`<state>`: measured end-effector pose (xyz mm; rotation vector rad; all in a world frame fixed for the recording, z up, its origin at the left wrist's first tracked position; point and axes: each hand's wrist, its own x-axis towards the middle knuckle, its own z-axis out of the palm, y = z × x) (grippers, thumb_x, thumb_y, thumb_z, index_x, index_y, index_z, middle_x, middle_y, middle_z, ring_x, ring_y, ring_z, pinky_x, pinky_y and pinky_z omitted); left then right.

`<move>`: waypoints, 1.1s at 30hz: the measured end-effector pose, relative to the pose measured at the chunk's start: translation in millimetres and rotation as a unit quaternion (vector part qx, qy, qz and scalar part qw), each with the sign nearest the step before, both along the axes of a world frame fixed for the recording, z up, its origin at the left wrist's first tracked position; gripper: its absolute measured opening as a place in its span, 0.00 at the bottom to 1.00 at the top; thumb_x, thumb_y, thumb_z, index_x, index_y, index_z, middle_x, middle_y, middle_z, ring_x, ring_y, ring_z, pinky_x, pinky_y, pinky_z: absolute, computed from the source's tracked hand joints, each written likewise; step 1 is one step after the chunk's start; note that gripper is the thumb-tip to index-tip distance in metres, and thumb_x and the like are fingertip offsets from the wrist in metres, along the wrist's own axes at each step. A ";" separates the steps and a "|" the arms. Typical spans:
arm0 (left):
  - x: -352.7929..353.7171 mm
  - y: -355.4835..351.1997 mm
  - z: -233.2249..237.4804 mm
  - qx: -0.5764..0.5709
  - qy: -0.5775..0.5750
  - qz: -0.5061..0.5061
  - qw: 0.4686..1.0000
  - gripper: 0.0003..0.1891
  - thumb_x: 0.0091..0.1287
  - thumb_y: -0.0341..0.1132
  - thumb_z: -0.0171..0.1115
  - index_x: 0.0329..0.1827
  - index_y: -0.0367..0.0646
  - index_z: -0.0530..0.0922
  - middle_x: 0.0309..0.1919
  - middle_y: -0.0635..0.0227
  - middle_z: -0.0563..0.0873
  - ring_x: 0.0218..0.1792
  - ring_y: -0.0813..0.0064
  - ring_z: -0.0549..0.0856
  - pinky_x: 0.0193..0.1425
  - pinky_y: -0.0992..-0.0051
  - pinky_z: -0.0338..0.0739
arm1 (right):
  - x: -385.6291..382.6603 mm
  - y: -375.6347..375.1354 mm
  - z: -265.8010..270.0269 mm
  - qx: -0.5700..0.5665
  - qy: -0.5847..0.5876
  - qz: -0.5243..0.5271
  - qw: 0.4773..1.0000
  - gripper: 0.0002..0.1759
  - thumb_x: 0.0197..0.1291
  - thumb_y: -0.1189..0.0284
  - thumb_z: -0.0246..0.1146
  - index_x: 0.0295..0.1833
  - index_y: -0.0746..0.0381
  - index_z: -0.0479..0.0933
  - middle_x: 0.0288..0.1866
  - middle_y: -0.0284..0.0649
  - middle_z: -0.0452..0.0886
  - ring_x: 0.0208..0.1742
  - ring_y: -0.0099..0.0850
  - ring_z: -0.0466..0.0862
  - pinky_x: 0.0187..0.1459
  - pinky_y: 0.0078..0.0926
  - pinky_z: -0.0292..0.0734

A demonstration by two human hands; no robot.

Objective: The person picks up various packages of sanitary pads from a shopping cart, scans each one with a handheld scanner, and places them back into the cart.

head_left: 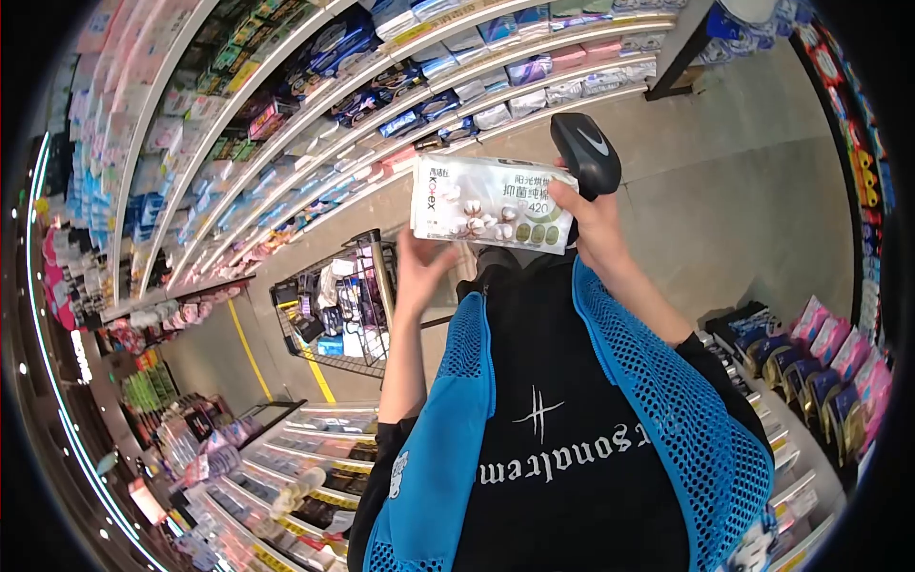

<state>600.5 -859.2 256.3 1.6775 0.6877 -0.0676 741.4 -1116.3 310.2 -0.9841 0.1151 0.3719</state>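
A white pack of sanitary pads point(491, 205), printed with cotton bolls and the word Kotex, is held up in front of my chest. My right hand point(593, 212) grips its right end, with the thumb over the front. Against the same hand sits a black rounded device point(585, 153) with a white curved mark, looking like a handheld scanner; its lower part is hidden. At the pack's lower left corner is my left hand point(422, 270), thumb spread away from the fingers, whose tips are partly behind the pack.
A wire shopping cart point(334, 305) full of packs stands to the left on the grey floor point(724, 200). Long shelves point(419, 95) of packaged goods run across the far side. More shelves point(305, 467) lie at lower left, and pink and dark packs point(829, 353) hang at right.
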 end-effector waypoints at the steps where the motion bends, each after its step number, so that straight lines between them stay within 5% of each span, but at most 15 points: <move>1: -7.8 19.2 -20.0 0.130 -0.050 0.033 0.990 0.48 0.57 0.38 0.78 0.75 0.35 0.57 0.66 0.48 0.74 0.68 0.58 0.73 0.74 0.61 0.65 | -0.2 -1.7 -1.8 0.000 0.006 -0.002 1.000 0.28 0.55 0.72 0.77 0.60 0.64 0.74 0.51 0.36 0.80 0.53 0.25 0.80 0.56 0.26 0.75; 4: -62.4 104.4 -89.7 0.400 0.004 0.114 0.909 0.47 0.56 0.45 0.78 0.70 0.25 0.61 0.64 0.40 0.72 0.67 0.45 0.70 0.74 0.56 0.61 | 0.7 -6.2 -0.5 -0.014 0.031 0.016 0.999 0.27 0.59 0.72 0.73 0.62 0.62 0.73 0.54 0.35 0.78 0.56 0.25 0.79 0.58 0.28 0.74; 6: -106.8 149.2 -131.3 0.569 0.148 0.117 0.800 0.55 0.50 0.61 0.76 0.67 0.22 0.64 0.62 0.32 0.72 0.64 0.41 0.73 0.70 0.53 0.65 | 1.4 -5.9 0.0 -0.005 0.023 0.007 1.000 0.26 0.59 0.71 0.73 0.61 0.62 0.73 0.52 0.34 0.78 0.54 0.25 0.79 0.57 0.27 0.75; 7: -132.7 165.3 -157.5 0.549 0.218 0.104 0.800 0.56 0.52 0.67 0.71 0.66 0.22 0.65 0.56 0.35 0.78 0.59 0.40 0.77 0.66 0.53 0.70 | 1.2 -6.5 4.0 -0.004 0.024 0.004 1.000 0.26 0.60 0.70 0.73 0.61 0.62 0.73 0.52 0.34 0.78 0.54 0.24 0.79 0.56 0.27 0.75; 8: -132.2 143.5 -129.7 0.316 0.187 0.119 0.922 0.52 0.58 0.72 0.63 0.61 0.22 0.70 0.48 0.39 0.84 0.50 0.42 0.82 0.58 0.54 0.75 | 0.1 -6.8 6.4 -0.002 0.025 0.001 1.000 0.25 0.60 0.70 0.73 0.61 0.62 0.73 0.52 0.34 0.78 0.54 0.24 0.79 0.56 0.27 0.75; 9: -165.8 180.6 -195.1 0.225 0.244 0.095 0.939 0.48 0.65 0.74 0.53 0.55 0.26 0.76 0.39 0.48 0.88 0.38 0.53 0.88 0.42 0.60 0.81 | -0.5 -7.1 6.9 0.000 0.023 -0.004 1.000 0.25 0.60 0.69 0.73 0.61 0.62 0.73 0.52 0.34 0.78 0.53 0.24 0.79 0.56 0.27 0.75; 10: -157.0 136.6 -163.6 -0.054 0.266 0.225 0.936 0.51 0.64 0.79 0.44 0.52 0.27 0.77 0.33 0.50 0.88 0.29 0.59 0.88 0.31 0.66 0.82 | -1.0 -7.3 6.9 0.002 0.020 -0.009 1.000 0.25 0.60 0.69 0.72 0.60 0.62 0.73 0.52 0.34 0.78 0.53 0.24 0.79 0.56 0.26 0.75; 12: -153.9 132.6 -166.1 -0.013 0.233 0.196 0.953 0.50 0.64 0.79 0.41 0.50 0.29 0.78 0.28 0.53 0.87 0.20 0.66 0.86 0.20 0.73 0.79 | -1.8 -8.1 8.5 0.000 0.017 -0.016 1.000 0.25 0.61 0.69 0.72 0.60 0.62 0.74 0.51 0.35 0.79 0.53 0.24 0.79 0.55 0.26 0.75; 18: -150.2 119.3 -149.9 -0.001 0.248 0.135 0.959 0.37 0.68 0.68 0.57 0.44 0.31 0.76 0.23 0.57 0.85 0.16 0.70 0.83 0.17 0.74 0.78 | -4.1 -8.7 12.7 -0.008 0.027 -0.029 0.999 0.24 0.61 0.68 0.72 0.60 0.63 0.74 0.51 0.36 0.80 0.52 0.24 0.80 0.54 0.25 0.76; 19: -143.5 108.2 -135.2 -0.004 0.247 0.127 0.961 0.29 0.67 0.58 0.66 0.37 0.34 0.77 0.20 0.60 0.83 0.15 0.72 0.81 0.15 0.75 0.76 | -4.3 -8.0 11.6 -0.007 0.027 -0.028 0.999 0.24 0.61 0.68 0.72 0.60 0.63 0.74 0.50 0.36 0.80 0.52 0.24 0.80 0.54 0.26 0.76; 24: -156.8 104.8 -158.0 -0.015 0.297 0.102 0.949 0.18 0.70 0.41 0.64 0.26 0.37 0.77 0.16 0.66 0.78 0.13 0.72 0.79 0.15 0.71 0.73 | -7.7 -3.2 11.7 0.011 0.024 -0.041 0.999 0.23 0.58 0.70 0.74 0.56 0.63 0.76 0.47 0.34 0.80 0.49 0.23 0.81 0.52 0.25 0.76; 27: -161.8 86.5 -159.4 0.012 0.245 0.080 0.966 0.17 0.70 0.40 0.62 0.28 0.34 0.79 0.18 0.64 0.80 0.15 0.71 0.81 0.18 0.72 0.77 | -12.1 -2.8 12.7 0.026 0.035 -0.036 0.998 0.21 0.59 0.70 0.74 0.55 0.63 0.76 0.47 0.35 0.80 0.48 0.23 0.81 0.50 0.24 0.78; 33: -147.6 26.7 -123.0 0.262 0.140 0.024 0.955 0.11 0.67 0.37 0.62 0.42 0.36 0.77 0.22 0.54 0.84 0.22 0.64 0.87 0.25 0.63 0.81 | -23.6 -2.6 16.7 0.053 0.070 -0.032 0.996 0.21 0.60 0.70 0.73 0.55 0.63 0.75 0.47 0.34 0.80 0.48 0.22 0.81 0.49 0.23 0.78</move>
